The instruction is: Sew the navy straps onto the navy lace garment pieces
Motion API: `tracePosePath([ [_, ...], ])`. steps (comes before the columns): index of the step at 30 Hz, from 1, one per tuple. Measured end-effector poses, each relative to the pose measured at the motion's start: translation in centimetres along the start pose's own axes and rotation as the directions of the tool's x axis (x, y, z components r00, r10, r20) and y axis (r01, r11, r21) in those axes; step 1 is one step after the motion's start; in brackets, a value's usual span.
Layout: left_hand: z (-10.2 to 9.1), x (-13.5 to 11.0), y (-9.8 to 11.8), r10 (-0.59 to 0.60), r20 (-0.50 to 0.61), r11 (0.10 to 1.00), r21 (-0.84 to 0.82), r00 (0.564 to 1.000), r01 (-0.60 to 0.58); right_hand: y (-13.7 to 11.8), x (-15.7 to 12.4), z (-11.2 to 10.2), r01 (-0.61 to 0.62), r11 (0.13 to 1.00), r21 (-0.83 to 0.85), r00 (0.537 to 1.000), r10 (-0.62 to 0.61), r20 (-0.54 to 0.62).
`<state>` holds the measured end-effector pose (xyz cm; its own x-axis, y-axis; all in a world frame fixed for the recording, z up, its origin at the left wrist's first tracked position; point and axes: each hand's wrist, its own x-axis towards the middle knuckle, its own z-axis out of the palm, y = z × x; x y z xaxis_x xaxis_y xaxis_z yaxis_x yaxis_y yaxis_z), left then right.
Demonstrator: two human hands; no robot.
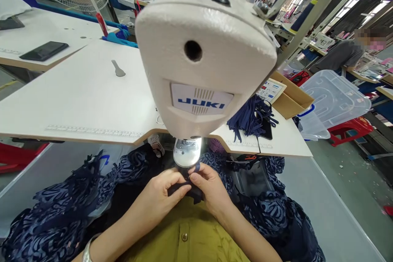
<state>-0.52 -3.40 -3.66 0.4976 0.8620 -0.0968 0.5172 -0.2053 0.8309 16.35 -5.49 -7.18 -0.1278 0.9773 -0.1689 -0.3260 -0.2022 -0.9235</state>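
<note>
Both hands are close together just below the lit arm end [186,153] of a white JUKI sewing machine [202,69]. My left hand [167,190] pinches dark navy fabric [194,193] between thumb and fingers. In my right hand [208,182], thumb and forefinger are closed on a narrow navy strap [196,168] at the end of the machine arm. The needle area is mostly hidden behind the machine head and my fingers. Patterned navy garments [67,204] are heaped to the left, and more patterned fabric [270,213] lies on the right.
The white table [76,94] carries a small grey metal piece [117,68] and a bundle of navy straps [250,118]. A phone [44,51] lies at the far left. On the right stand a cardboard box [291,96] and a clear plastic bin [334,98]. Another person [340,55] sits beyond.
</note>
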Motion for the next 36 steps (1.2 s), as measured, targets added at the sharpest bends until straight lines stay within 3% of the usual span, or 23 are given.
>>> tracePosePath([
  [2,0.4,-0.1,0.1,-0.002,-0.023,1.0,0.014,1.0,0.002,0.4,-0.2,0.2,0.056,0.997,0.054,0.993,-0.05,-0.111],
  [4,0.6,-0.1,0.3,0.039,-0.064,0.999,0.029,0.997,-0.037,0.4,-0.5,0.3,0.144,0.99,-0.015,0.976,-0.144,-0.166],
  [10,0.7,-0.4,1.0,0.248,-0.17,0.963,0.149,0.954,-0.224,-0.5,-1.1,0.7,0.29,0.934,-0.21,0.918,-0.334,-0.215],
  [14,0.8,-0.5,1.0,0.37,-0.177,0.91,0.269,0.912,-0.316,-0.6,-1.1,0.5,0.378,0.882,-0.281,0.885,-0.433,-0.17],
  [17,0.7,-0.4,1.2,0.477,-0.215,0.84,0.397,0.852,-0.37,-0.5,-1.1,0.1,0.443,0.835,-0.325,0.868,-0.491,-0.079],
  [21,0.5,-0.4,1.6,0.604,-0.232,0.709,0.594,0.762,-0.381,-0.3,-1.2,-0.2,0.493,0.788,-0.369,0.843,-0.538,-0.023],
  [24,0.5,-0.5,2.0,0.641,-0.236,0.654,0.667,0.731,-0.358,-0.4,-1.4,0.0,0.532,0.752,-0.39,0.806,-0.591,-0.041],
  [29,0.4,-0.5,2.5,0.626,-0.24,0.671,0.651,0.742,-0.355,-0.7,-1.6,0.0,0.554,0.677,-0.484,0.771,-0.637,-0.009],
  [36,-0.5,0.1,2.8,0.485,-0.158,0.793,0.493,0.86,-0.357,-1.9,-1.5,-0.4,0.432,0.69,-0.581,0.851,-0.525,0.01],
])
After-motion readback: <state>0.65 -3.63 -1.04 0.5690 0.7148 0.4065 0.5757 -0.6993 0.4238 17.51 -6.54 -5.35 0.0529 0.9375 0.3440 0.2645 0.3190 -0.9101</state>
